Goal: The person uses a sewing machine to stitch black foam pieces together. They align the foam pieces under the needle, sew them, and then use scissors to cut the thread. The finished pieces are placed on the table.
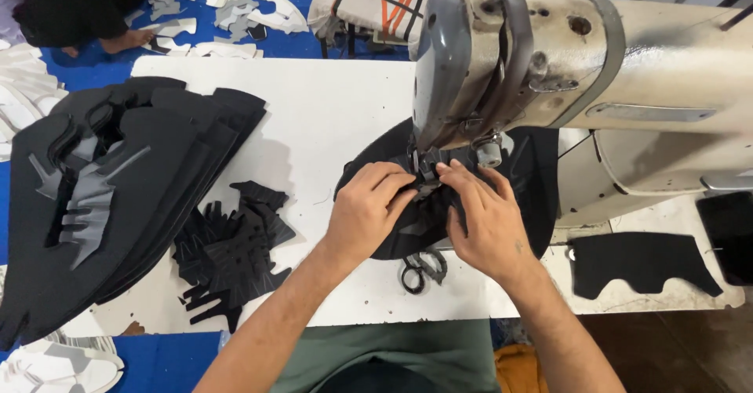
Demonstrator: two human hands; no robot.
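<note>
A black fabric shoe-upper piece (527, 175) lies under the head of a cream industrial sewing machine (549, 56). My left hand (367, 209) presses on the piece just left of the presser foot (427, 169), fingers curled on the fabric. Opposite it, my right hand (485, 220) holds the same piece, fingertips pinching it close to the foot. Both hands nearly touch at the needle area. Small black scissors (422, 269) lie on the table just below my hands.
A tall stack of large black cut pieces (118, 181) fills the white table's (314, 103) left side, with smaller black pieces (231, 252) beside it. Another black piece (639, 261) lies at right. On the blue floor, white cut pieces (235, 9) and a seated person (70, 9).
</note>
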